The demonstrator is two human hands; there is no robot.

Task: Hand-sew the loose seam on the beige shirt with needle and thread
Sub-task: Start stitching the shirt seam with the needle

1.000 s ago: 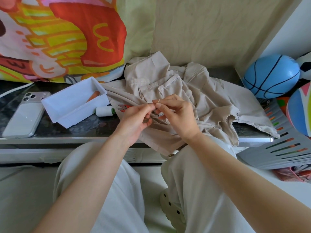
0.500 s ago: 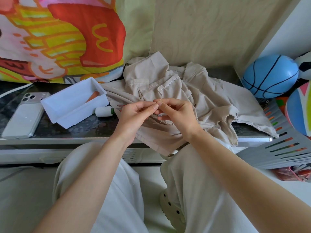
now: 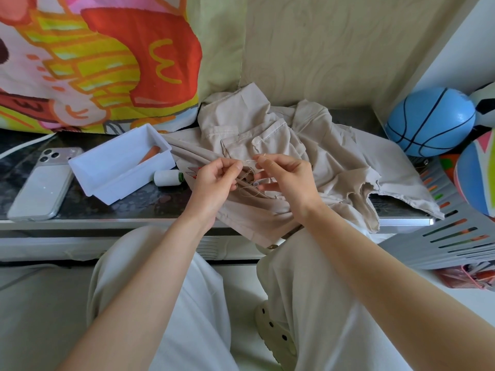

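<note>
Pinching a pale thread (image 3: 249,161) above the beige shirt (image 3: 316,156), both hands meet mid-scene.
Far left, a printed cloth (image 3: 107,62) shows a red carton with a yellow M-shaped arch, and a "3". The shirt lies crumpled on the dark counter (image 3: 150,202), its near edge hanging over. The left hand (image 3: 214,180) and right hand (image 3: 289,180) hover just apart, each with thumb and forefinger closed on the thread. Left of them, a white tray (image 3: 117,180) holds an orange item (image 3: 151,153); a white spool (image 3: 167,178) lies beside it. I cannot make out the needle.
</note>
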